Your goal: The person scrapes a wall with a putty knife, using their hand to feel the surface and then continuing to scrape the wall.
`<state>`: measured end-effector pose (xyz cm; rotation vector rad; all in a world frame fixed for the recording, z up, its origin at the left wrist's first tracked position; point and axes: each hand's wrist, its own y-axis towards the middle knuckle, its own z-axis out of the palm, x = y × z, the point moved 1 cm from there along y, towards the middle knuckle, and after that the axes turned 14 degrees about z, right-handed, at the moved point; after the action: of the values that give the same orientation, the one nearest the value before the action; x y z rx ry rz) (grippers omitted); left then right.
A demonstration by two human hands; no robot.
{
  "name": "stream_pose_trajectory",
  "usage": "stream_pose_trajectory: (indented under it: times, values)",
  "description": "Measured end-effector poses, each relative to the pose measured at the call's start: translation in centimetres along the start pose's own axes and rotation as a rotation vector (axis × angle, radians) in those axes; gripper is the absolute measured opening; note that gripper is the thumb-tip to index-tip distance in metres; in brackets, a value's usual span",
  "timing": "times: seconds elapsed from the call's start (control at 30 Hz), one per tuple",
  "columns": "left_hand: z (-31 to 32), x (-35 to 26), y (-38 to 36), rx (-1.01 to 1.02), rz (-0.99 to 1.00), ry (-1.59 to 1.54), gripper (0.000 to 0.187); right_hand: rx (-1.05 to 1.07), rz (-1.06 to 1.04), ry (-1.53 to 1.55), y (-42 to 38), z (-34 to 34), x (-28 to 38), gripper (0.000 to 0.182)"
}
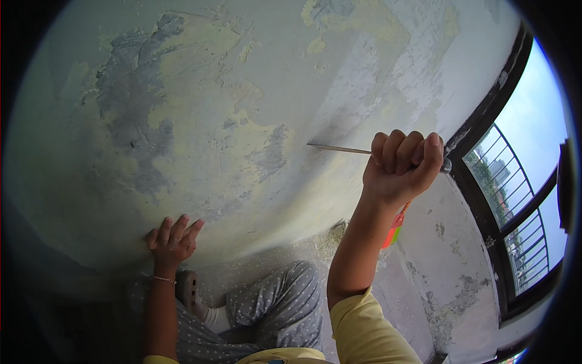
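Note:
My right hand [405,161] is wrapped round the handle of a scraper [339,148], raised in front of the wall. Its thin metal blade shows nearly edge-on and points left, the tip at or very near the wall [242,151]. The dark butt of the handle sticks out past my fist on the right. Lower left, my left hand [174,239] rests against the wall with its fingers spread and nothing in it. Between the hands, the wall surface is patchy, with grey bare areas and pale yellow flaking coating.
A dark-framed window [509,227] with railings outside is on the right. Below it, the low wall [454,261] is flaking too. Behind my right forearm is a red and green object [394,233], partly hidden. Crumbs of debris lie on the floor [291,253] beside my bent legs [276,303].

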<state>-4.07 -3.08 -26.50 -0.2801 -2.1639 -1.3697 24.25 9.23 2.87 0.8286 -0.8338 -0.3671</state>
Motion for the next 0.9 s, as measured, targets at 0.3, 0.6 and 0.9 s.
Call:
stream_pose_trajectory:
  times: [0.3, 0.6, 0.9]
  values:
    - [0.4, 0.0, 0.0, 0.006, -0.011, 0.039, 0.047, -0.059, 0.265, 0.033, -4.8, -2.0, -6.0, 0.038]
    - [0.1, -0.3, -0.1, -0.016, -0.053, 0.009, 0.041, 0.479, -0.324, -0.167, -0.4, 3.8, 9.6, 0.044]
    - [0.3, -0.2, -0.6, 0.012, -0.029, 0.029, 0.041, 0.039, 0.161, -0.011, -3.3, -0.3, -3.5, 0.038]
